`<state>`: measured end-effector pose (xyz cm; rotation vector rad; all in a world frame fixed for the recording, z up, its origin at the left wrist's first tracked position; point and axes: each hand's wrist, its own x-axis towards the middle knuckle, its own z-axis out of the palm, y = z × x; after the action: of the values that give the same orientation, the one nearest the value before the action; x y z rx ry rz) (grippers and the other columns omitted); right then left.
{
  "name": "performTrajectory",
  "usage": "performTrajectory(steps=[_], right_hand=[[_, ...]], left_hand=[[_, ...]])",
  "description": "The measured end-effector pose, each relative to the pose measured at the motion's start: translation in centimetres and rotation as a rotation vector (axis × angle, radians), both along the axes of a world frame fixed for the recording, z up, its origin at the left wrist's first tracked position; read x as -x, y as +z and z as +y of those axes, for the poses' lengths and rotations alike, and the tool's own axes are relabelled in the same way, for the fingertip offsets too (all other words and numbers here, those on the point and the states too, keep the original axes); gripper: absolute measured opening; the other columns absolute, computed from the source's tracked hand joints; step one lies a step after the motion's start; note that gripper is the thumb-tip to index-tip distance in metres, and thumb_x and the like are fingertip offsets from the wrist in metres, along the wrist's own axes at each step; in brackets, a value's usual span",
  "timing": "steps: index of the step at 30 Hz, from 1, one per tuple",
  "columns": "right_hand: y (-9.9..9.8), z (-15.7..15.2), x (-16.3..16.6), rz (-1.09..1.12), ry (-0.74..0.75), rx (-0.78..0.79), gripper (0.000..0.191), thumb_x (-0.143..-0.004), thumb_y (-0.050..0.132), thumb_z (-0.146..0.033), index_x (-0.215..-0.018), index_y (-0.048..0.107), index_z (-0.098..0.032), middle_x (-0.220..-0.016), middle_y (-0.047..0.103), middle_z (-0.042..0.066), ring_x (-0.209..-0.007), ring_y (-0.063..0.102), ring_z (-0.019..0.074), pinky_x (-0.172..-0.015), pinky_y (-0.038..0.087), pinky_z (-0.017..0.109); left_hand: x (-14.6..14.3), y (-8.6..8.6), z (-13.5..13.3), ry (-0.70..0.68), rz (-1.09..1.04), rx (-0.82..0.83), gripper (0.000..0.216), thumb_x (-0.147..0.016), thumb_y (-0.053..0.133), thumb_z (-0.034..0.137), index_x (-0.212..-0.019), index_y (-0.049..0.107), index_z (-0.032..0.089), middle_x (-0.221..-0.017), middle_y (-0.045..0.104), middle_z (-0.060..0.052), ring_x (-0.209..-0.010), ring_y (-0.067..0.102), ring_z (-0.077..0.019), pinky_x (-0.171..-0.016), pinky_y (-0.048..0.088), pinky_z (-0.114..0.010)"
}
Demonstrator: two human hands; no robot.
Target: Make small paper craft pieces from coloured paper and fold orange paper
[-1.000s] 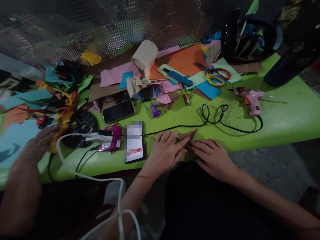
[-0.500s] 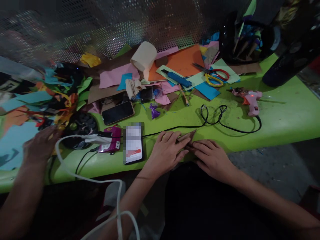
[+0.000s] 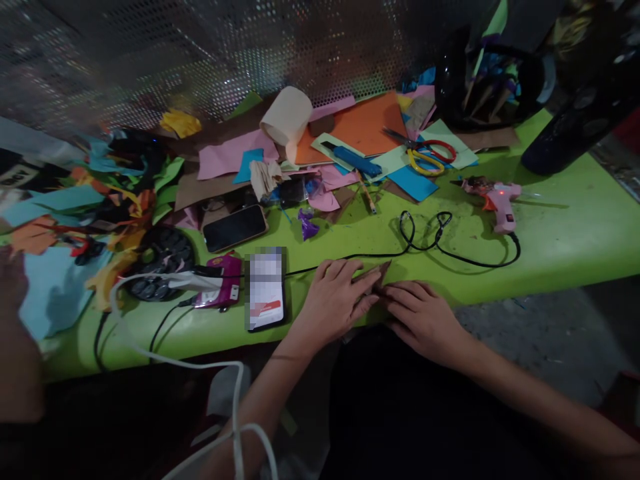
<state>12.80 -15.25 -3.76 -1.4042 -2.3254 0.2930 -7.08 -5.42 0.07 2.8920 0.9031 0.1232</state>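
Note:
A small piece of brown paper (image 3: 383, 272), folded to a point, lies at the front edge of the green table. My left hand (image 3: 334, 299) is closed on it, with thumb and fingers pinching from the left. From the other side my right hand (image 3: 425, 313) has its fingers curled over the near end of the same paper; its thumb is mostly hidden. A phone with a lit screen (image 3: 266, 288) lies just left of my left hand. Behind both hands runs a black cord (image 3: 370, 255) from a pink glue gun (image 3: 501, 200).
Red-and-yellow scissors (image 3: 425, 155), a blue cutter (image 3: 356, 160), a pencil (image 3: 367, 195) and coloured paper (image 3: 373, 123) lie at the back. A dark phone (image 3: 236, 228), a magenta power adapter (image 3: 220, 283) and a yellow glue gun (image 3: 113, 277) are leftward. Another person's arm (image 3: 17, 347) is at far left.
The other person's hand has drawn back left from the yellow glue gun, which now shows on the table. My hands and the brown paper have hardly moved.

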Motion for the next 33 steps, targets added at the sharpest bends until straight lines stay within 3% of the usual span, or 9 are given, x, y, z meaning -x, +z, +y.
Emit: performTrajectory(steps=[7, 13, 17, 23, 28, 33], right_hand=[[0.1, -0.1, 0.3, 0.019, -0.015, 0.05, 0.038, -0.09, 0.063, -0.022, -0.127, 0.062, -0.018, -0.129, 0.067, 0.01, -0.12, 0.056, 0.0288, -0.099, 0.044, 0.049], [0.5, 0.3, 0.4, 0.039, -0.02, 0.122, 0.048, -0.093, 0.059, -0.026, -0.14, 0.05, -0.025, -0.138, 0.061, 0.006, -0.123, 0.054, 0.0258, -0.103, 0.042, 0.046], [0.5, 0.2, 0.2, 0.075, -0.004, 0.107, 0.047, -0.093, 0.058, -0.025, -0.139, 0.051, -0.025, -0.141, 0.06, 0.005, -0.125, 0.054, 0.0242, -0.105, 0.041, 0.044], [1.6, 0.3, -1.2, 0.129, 0.02, 0.044, 0.048, -0.09, 0.06, -0.02, -0.137, 0.052, -0.024, -0.139, 0.06, 0.007, -0.123, 0.056, 0.0219, -0.103, 0.044, 0.04], [4.7, 5.2, -4.0, 0.054, -0.094, -0.142, 0.03, -0.096, 0.053, -0.023, -0.124, 0.063, -0.022, -0.116, 0.072, 0.01, -0.106, 0.065, 0.0244, -0.09, 0.049, 0.041], [6.7, 13.9, -3.5, -0.182, -0.239, -0.012, 0.027, -0.096, 0.051, -0.026, -0.117, 0.068, -0.02, -0.117, 0.071, 0.011, -0.109, 0.064, 0.0265, -0.091, 0.049, 0.038]], left_hand=[[0.2, -0.2, 0.0, 0.014, -0.017, 0.002, 0.041, -0.098, 0.047, 0.039, -0.137, 0.056, 0.029, -0.124, 0.06, -0.009, -0.114, 0.051, -0.0278, -0.097, 0.036, -0.046], [1.6, -1.9, -0.1, 0.085, -0.151, -0.091, 0.038, -0.099, 0.048, 0.028, -0.135, 0.057, 0.034, -0.118, 0.064, -0.006, -0.107, 0.054, -0.0248, -0.091, 0.039, -0.042], [1.7, -2.8, 0.0, 0.1, -0.247, -0.135, 0.036, -0.096, 0.051, 0.022, -0.129, 0.062, 0.031, -0.111, 0.066, -0.005, -0.101, 0.056, -0.0232, -0.088, 0.041, -0.039], [1.3, -2.9, -0.5, 0.13, -0.301, -0.073, 0.034, -0.096, 0.052, 0.019, -0.127, 0.062, 0.028, -0.104, 0.067, -0.004, -0.098, 0.056, -0.0214, -0.087, 0.042, -0.038], [1.0, -2.8, -0.9, 0.208, -0.311, 0.008, 0.03, -0.09, 0.057, 0.013, -0.116, 0.068, 0.025, -0.102, 0.067, -0.005, -0.096, 0.056, -0.0216, -0.084, 0.044, -0.038], [0.9, -2.9, -1.0, 0.244, -0.372, 0.047, 0.025, -0.093, 0.056, 0.019, -0.112, 0.07, 0.024, -0.097, 0.067, -0.005, -0.093, 0.056, -0.0215, -0.082, 0.044, -0.037]])
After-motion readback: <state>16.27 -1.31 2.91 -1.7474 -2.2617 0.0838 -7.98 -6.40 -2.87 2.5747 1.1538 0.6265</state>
